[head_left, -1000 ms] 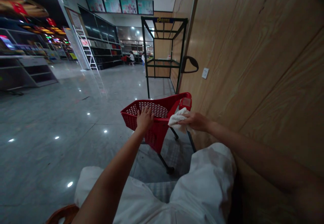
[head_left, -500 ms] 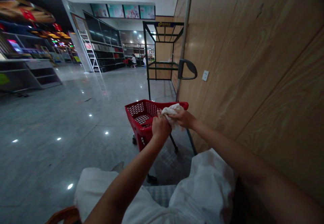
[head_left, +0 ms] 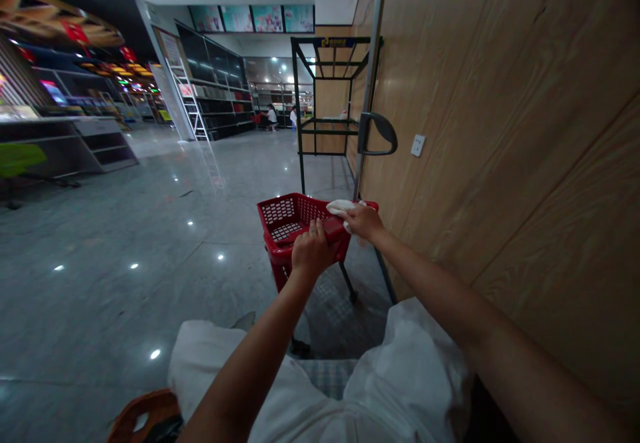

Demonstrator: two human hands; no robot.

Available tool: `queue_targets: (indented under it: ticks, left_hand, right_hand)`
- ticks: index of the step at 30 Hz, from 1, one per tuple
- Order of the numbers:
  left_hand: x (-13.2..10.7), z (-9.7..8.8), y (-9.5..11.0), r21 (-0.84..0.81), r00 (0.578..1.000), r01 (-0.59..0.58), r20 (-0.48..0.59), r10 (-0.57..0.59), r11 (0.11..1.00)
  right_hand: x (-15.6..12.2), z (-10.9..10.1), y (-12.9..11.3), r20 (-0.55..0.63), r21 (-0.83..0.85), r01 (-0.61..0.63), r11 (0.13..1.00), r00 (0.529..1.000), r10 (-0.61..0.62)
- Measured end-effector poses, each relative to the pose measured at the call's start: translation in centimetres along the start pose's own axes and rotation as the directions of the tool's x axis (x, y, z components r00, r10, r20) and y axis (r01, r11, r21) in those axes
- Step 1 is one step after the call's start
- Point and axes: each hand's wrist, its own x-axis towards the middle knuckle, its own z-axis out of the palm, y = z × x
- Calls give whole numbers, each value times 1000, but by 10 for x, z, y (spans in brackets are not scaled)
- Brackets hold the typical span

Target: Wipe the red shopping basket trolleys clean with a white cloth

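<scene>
A red plastic shopping basket on wheels (head_left: 290,219) stands upright on the floor in front of my knees, beside the wooden wall. My left hand (head_left: 311,254) is closed over its near rim. My right hand (head_left: 364,222) presses a white cloth (head_left: 340,207) onto the basket's right rim, fingers wrapped over the cloth. The basket's tall pole with a black handle (head_left: 379,133) rises just behind my right hand. My legs in white trousers (head_left: 400,376) fill the bottom of the view.
A wood-panelled wall (head_left: 500,129) with a socket (head_left: 418,145) runs along the right. A black metal rack (head_left: 330,96) stands behind the basket. Polished grey floor (head_left: 125,243) stretches left toward shelving, a ladder (head_left: 193,109) and people far off. A brown seat edge (head_left: 143,416) shows bottom left.
The basket went from tipped on its side to upright. My left hand moved from its mesh side to the near rim, and my right hand with the cloth shifted onto the right rim.
</scene>
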Motion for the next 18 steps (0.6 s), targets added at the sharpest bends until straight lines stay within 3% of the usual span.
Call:
queue_targets:
  ticks: [2,6,11,16,18]
  left_hand:
    - [-1,-1,-2,-4,1000,10,9,-10,1000]
    - [-2,-3,-7,-16,1000,10,6,-10,1000]
    - [-2,-1,-10,-6,1000,-4,4,4,1000]
    - [-2,-3,-12,-12,1000,7,10,-7,1000]
    - [-1,-4,-13,-13,1000,-4,12,4,1000]
  right_hand:
    - [-3,1,-4,-15,8,6,1000,1000,-6]
    - [-4,3,-6,-18,40,136,990,991,-136]
    - [1,-1,-4,-10,22,-69,997,998,70]
    - [-14,7,-15,-56,69,134,989,990,-131]
    - [-13,10,-2,-66,76,107,991,993,-102]
